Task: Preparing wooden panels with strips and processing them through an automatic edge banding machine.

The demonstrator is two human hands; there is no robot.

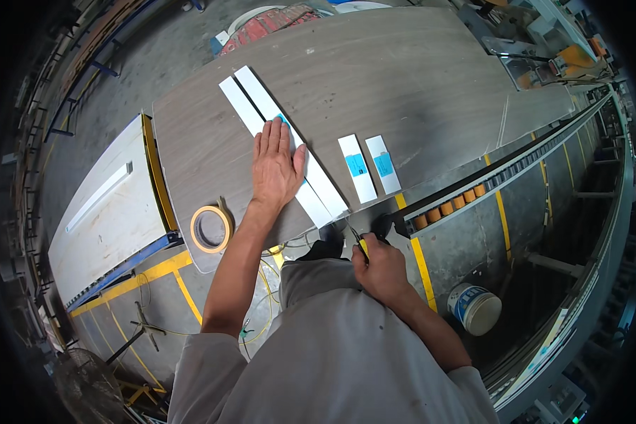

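My left hand (276, 169) lies flat, fingers stretched out, across two long white strips (253, 113) that sit side by side on the brown tabletop. A bit of blue label shows by my fingertips. My right hand (385, 272) is closed around a black and yellow utility knife (363, 244). Its thin metal tip reaches the near end of the right-hand strip at the table's front edge; whether it touches is too small to tell. To the right lie two short white pieces (357, 185) with blue labels. A roll of masking tape (223, 240) rests left of my forearm.
A white panel (113, 226) with a narrow white bar on it stands left of the table. On the right runs a roller conveyor (466, 196) with orange rollers. A white bucket (482, 314) sits on the floor below. Machinery (537, 49) borders the far right corner.
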